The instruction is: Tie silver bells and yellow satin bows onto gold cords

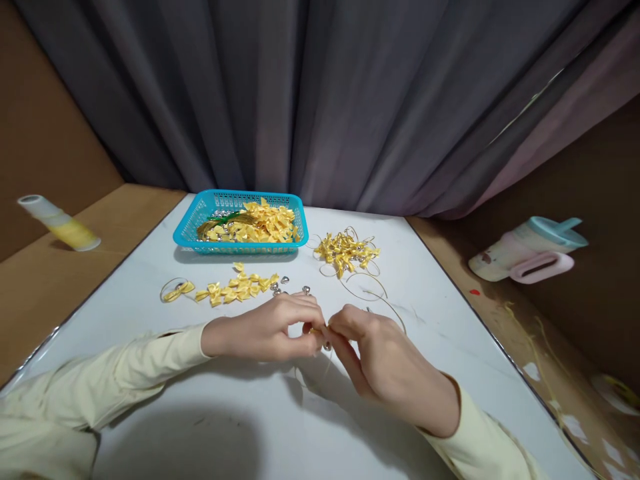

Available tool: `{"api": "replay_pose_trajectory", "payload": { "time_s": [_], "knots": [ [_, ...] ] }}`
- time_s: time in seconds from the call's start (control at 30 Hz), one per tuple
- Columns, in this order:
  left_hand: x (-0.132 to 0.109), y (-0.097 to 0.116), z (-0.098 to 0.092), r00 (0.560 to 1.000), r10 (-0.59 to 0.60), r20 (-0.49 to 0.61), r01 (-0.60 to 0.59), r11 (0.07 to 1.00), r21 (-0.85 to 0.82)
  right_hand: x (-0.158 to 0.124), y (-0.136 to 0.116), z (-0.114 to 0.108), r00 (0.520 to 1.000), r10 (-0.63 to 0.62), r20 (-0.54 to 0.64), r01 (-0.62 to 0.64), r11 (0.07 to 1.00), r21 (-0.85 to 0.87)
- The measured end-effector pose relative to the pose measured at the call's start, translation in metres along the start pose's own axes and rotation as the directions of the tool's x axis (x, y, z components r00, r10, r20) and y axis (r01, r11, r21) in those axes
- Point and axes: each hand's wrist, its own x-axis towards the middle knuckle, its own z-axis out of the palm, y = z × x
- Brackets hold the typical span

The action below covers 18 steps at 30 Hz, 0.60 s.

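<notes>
Over the middle of the white table, my two hands meet fingertip to fingertip. My left hand point(287, 327) is closed in a pinch, with a bit of yellow ribbon bow point(314, 330) showing between thumb and fingers. My right hand point(383, 350) pinches a thin gold cord, mostly hidden by the fingers; a loop of gold cord point(395, 307) curves out behind this hand. A small silver bell point(327, 345) hangs just below the meeting fingertips. Beyond my left hand lie a loose row of yellow bows point(237, 288) and several silver bells point(285, 280).
A blue basket point(240, 249) of yellow bows and bells stands at the back. Right of it lies a pile of bows on gold cords point(345, 252). A ribbon-wound tube point(63, 223) is at far left, a lidded cup point(520, 250) at right. Cardboard walls flank the table point(200, 427).
</notes>
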Motion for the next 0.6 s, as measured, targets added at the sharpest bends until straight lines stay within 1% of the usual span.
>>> {"api": "replay_pose_trajectory", "payload": {
  "time_s": [0.13, 0.27, 0.33, 0.43, 0.53, 0.6],
  "knots": [
    [0.0, 0.0, 0.0, 0.999, -0.048, 0.018, 0.049, 0.998, -0.04, -0.003, 0.004, 0.008, 0.995, -0.062, -0.08, 0.074, 0.985, 0.158],
    [0.002, 0.001, 0.0, 0.997, -0.072, 0.011, 0.072, 0.995, -0.067, -0.004, 0.004, 0.01, 0.988, -0.024, -0.15, 0.064, 0.962, 0.266],
    [0.003, 0.001, 0.001, 0.995, -0.094, 0.011, 0.095, 0.993, -0.074, -0.005, 0.003, 0.006, 0.977, -0.023, -0.214, 0.083, 0.958, 0.273],
    [0.003, -0.001, 0.002, 0.991, -0.126, 0.034, 0.128, 0.988, -0.08, -0.007, 0.001, -0.004, 0.953, -0.042, -0.299, 0.118, 0.964, 0.238],
    [0.004, -0.002, 0.002, 0.99, -0.135, 0.048, 0.139, 0.988, -0.069, -0.006, -0.005, -0.016, 0.929, -0.067, -0.364, 0.149, 0.968, 0.202],
    [0.004, -0.003, 0.001, 0.99, -0.135, 0.043, 0.138, 0.989, -0.056, -0.004, -0.011, -0.023, 0.903, -0.078, -0.422, 0.164, 0.971, 0.172]
  ]
}}
